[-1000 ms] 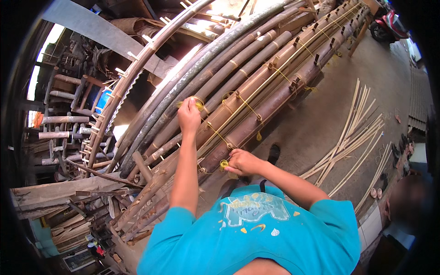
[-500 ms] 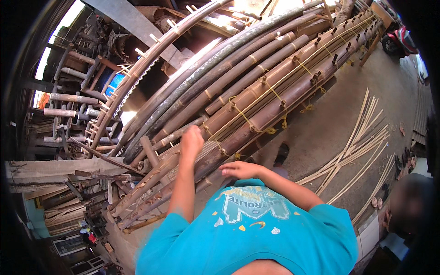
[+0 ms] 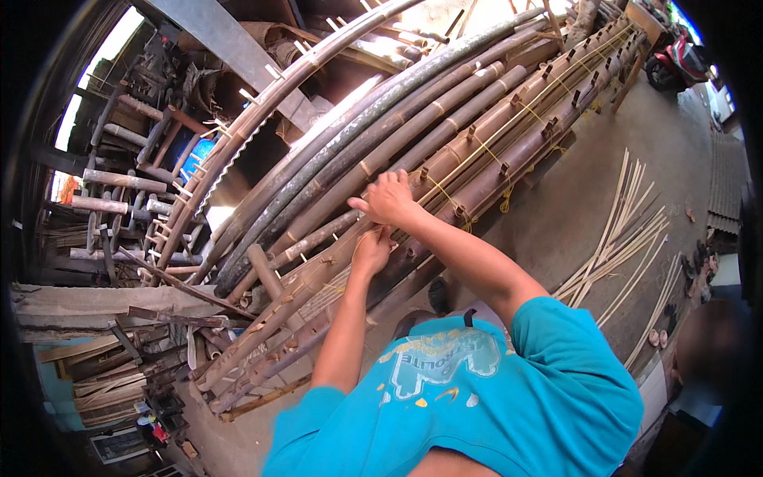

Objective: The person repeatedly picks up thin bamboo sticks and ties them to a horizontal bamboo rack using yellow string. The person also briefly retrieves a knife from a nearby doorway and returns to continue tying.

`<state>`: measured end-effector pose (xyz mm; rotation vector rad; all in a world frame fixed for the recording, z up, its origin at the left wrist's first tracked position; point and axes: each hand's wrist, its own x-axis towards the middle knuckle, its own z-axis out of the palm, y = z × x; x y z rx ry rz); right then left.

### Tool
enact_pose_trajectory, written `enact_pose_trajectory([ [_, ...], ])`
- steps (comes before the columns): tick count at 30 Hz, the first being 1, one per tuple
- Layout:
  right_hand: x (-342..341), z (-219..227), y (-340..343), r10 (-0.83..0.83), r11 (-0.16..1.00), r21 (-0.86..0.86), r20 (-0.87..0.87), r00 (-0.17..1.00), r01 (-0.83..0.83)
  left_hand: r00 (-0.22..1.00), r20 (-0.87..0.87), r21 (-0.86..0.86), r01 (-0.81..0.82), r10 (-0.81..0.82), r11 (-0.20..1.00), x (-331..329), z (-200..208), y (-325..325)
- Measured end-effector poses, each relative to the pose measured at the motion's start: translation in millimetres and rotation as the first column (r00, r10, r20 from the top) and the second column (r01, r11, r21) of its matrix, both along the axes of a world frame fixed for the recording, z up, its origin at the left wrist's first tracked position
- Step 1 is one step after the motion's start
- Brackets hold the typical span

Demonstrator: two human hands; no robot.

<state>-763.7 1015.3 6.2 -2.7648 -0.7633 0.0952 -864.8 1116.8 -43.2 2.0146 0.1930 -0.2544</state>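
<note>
Two thick brown bamboo poles, a far one (image 3: 494, 133) and a near one (image 3: 520, 163), run side by side from lower left to upper right, with thin strips between them. Short dark pegs (image 3: 504, 169) stand up from the poles, and yellow cord (image 3: 485, 149) crosses between them. My left hand (image 3: 372, 253) is closed low between the poles, its fingers pinched; what they hold is hidden. Just above it, my right hand (image 3: 388, 199) reaches across the near pole, its thumb apart from loosely bent fingers, with nothing visible in it.
Several loose bamboo poles (image 3: 421, 119) lie beyond the frame. A curved pole with light pegs (image 3: 274, 71) slants at the upper left. Thin bamboo strips (image 3: 620, 238) are spread on the floor at right. A motorcycle (image 3: 679, 63) stands at the far right, and a wood stack (image 3: 107, 374) at left.
My right hand has moved up and across from near my shirt to above the left hand. The left hand has moved down and right, into the gap between the poles.
</note>
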Motion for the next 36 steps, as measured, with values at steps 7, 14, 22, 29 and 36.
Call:
enact_pose_trajectory([
  [7,-36.1,73.0,-44.6,0.594,0.680,0.732,-0.586,0.551,0.045,0.973,0.222,0.118,0.040,-0.065,0.992,-13.3,-39.8,28.1],
  [14,-148.2,-42.9,-85.5,0.513,0.705,0.681,-0.294,0.807,-0.200,0.967,0.250,0.041,-0.071,0.058,0.997,12.5,20.2,8.3],
  [22,-156.9,-44.7,-136.0,0.411,0.476,0.853,-0.429,0.804,0.212,0.979,0.133,0.601,0.045,-0.156,0.798,129.6,-89.8,100.5],
  [29,-202.6,-197.8,-294.7,-0.006,0.035,0.427,-0.904,0.427,0.904,0.920,-0.298,0.882,0.367,-0.255,0.296,178.9,41.0,-10.7],
  [36,-221.5,-284.2,-476.3,-0.349,-0.124,0.374,-0.884,0.313,0.919,0.836,0.081,0.621,0.384,-0.543,0.684,157.2,101.6,-302.2],
])
